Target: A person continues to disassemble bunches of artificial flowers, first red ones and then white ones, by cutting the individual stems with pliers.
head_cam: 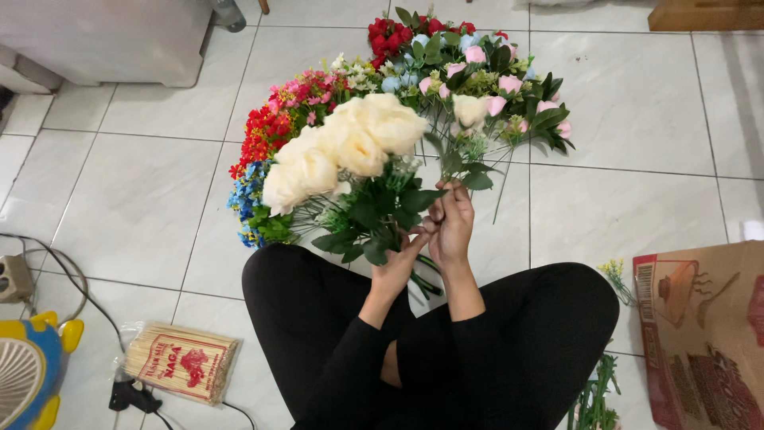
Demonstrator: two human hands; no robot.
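Observation:
I sit cross-legged on a tiled floor in black clothing. My left hand (pixel 395 267) grips the green stems of a bunch of cream artificial roses (pixel 344 148) with dark leaves, held up over my lap. My right hand (pixel 450 223) is closed around a thin stem of a smaller sprig with a cream bloom (pixel 470 111), right beside the left hand. Behind the bunch lie piles of artificial flowers on the floor: red and pink ones (pixel 278 119), blue ones (pixel 247 191), and a mixed pile of pink, red and light-blue blooms (pixel 477 64).
A packet of wooden skewers (pixel 181 362) lies at my left knee with a black cable beside it. A cardboard box (pixel 704 334) sits at the right, with loose green stems (pixel 595 398) near it. A yellow-blue fan (pixel 28 370) and a socket (pixel 12 279) are at far left.

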